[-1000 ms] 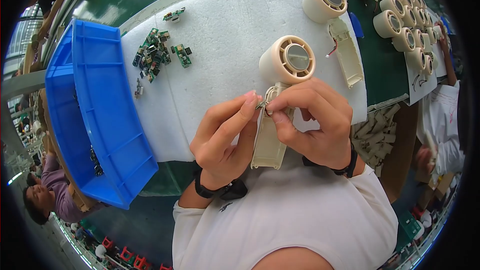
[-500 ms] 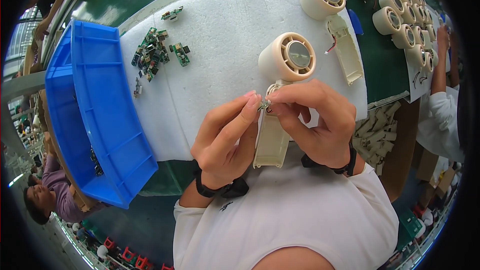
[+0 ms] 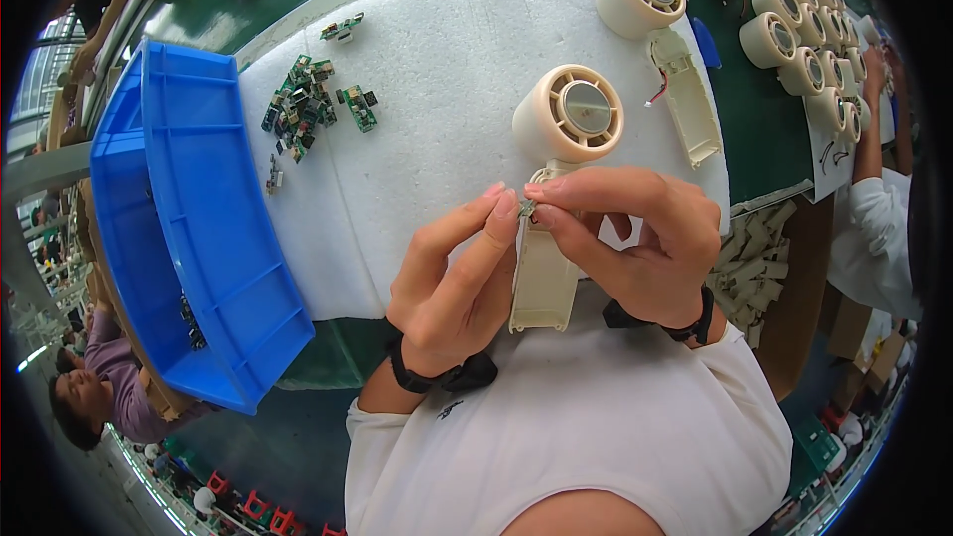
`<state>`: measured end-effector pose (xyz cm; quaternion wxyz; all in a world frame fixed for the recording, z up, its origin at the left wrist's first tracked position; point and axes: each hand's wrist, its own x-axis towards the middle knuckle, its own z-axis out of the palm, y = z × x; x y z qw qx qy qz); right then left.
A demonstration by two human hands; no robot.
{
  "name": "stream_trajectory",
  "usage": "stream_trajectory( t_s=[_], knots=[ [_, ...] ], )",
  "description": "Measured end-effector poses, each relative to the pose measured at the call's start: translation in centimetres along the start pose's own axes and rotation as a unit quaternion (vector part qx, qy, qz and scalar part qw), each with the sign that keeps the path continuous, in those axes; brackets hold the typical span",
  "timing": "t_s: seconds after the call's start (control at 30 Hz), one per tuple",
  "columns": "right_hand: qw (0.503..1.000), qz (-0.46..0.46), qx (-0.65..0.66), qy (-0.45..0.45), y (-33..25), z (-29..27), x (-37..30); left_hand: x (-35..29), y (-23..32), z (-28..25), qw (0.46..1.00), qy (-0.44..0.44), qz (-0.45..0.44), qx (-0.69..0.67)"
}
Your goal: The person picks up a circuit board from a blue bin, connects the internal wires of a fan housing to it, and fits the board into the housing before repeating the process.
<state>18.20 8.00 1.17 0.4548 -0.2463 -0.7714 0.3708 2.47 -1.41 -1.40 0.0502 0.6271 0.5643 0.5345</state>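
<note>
A cream handheld fan (image 3: 536, 119) lies before me, its round head away from me and its open handle shell (image 3: 544, 288) toward my body. Over the top of that handle, my left hand (image 3: 452, 273) pinches a small circuit board (image 3: 526, 208) between thumb and fingertips. From the other side my right hand (image 3: 645, 238) is closed in a pinch at the same spot, touching the small part where dark wire ends show. Whether it grips a plug or the board's edge is hidden by the fingertips. Both wrists wear black bands.
White foam sheet (image 3: 437, 69) covers the bench. A pile of green circuit boards (image 3: 300, 104) lies left, beside a blue bin (image 3: 213, 208). Back right are another fan (image 3: 642, 0), a handle shell (image 3: 685, 99) and rows of fans (image 3: 794, 40). A box of cream parts (image 3: 749, 263) stands right.
Both hands have shifted slightly to the right, still pinching at the same place. The handle's near end has swung a little to the right, and the fan head has turned slightly.
</note>
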Motion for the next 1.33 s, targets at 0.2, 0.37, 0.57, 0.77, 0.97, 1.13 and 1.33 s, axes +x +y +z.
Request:
stream_trajectory(
  t_s=[0.2,0.37,0.57,0.77,0.97,1.13,1.33],
  knots=[
    [0.996,0.068,0.049,0.021,-0.7,0.3,-0.7,0.0,0.3,0.1,0.998,-0.015,0.037,0.042],
    [0.991,0.103,0.05,0.068,-1.3,1.3,-1.5,-0.1,0.6,0.2,0.995,-0.031,0.051,0.077],
    [0.993,0.057,0.031,0.098,-0.6,2.2,-1.8,-0.1,0.4,0.3,0.992,-0.028,0.058,0.112],
    [0.996,0.055,0.047,0.052,0.2,1.3,-0.9,0.4,0.5,-0.3,0.996,-0.034,0.036,0.07],
    [0.997,0.037,0.07,0.025,1.2,0.2,-0.1,0.7,0.3,0.1,0.999,-0.027,0.015,0.03],
    [0.989,0.096,0.107,0.016,0.8,-0.6,-0.1,1.1,0.8,0.2,0.999,-0.049,-0.011,0.009],
    [0.977,0.108,0.184,0.02,1.9,-0.5,-0.9,-0.3,0.1,-0.1,0.996,-0.072,-0.057,-0.015]
  ],
)
